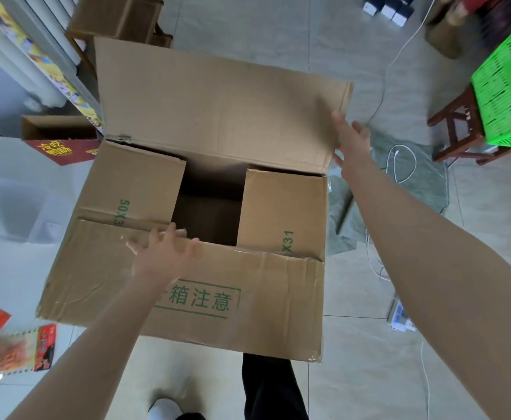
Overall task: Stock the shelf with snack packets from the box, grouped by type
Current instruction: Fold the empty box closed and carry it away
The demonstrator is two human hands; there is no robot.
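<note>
As the box (281,207) sat on the floor (369,374), left hand (160,256) with fingers spread on its near flap (263,322) and right hand (351,137) splayed against its far flap (217,110), the interior showed dark, no packets seen, and a hasty yank could have torn the cardboard.

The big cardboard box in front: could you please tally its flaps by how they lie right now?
Folded inward over the opening: 2 (left side flap, right side flap)
Raised open, right hand at its edge: 1 (far flap)
Folded outward, left hand on it: 1 (near flap)
Total: 4
</note>
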